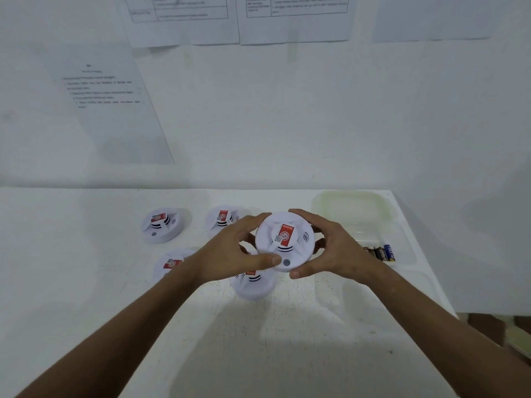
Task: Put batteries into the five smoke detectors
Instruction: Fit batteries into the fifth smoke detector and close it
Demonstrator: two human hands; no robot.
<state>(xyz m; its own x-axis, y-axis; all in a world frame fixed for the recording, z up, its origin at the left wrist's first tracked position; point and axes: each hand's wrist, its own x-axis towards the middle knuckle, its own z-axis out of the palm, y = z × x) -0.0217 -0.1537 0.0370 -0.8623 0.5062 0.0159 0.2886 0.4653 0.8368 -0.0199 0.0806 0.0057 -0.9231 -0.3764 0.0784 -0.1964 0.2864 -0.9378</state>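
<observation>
Smoke detector, a round white plastic disc with a red label on its raised centre [283, 242], held above the white table [86, 297] between both hands. The left hand [232, 251] curls round its left rim, thumb lying along the near edge; the right hand [330, 248] curls round its right rim, thumb at the near edge, fingers over the far edge. Four more white round smoke detectors rest on the table: one just below the held detector, partly hidden [253, 287]; one behind the left hand [219, 218]; one under the left wrist [169, 264]; one farther left [163, 225]. Right of the held detector, cylindrical batteries [382, 253] lie in a clear plastic tray [402, 234], beside a translucent plastic lid [353, 208]. Printed paper sheets [109, 110] hang on the wall behind.
</observation>
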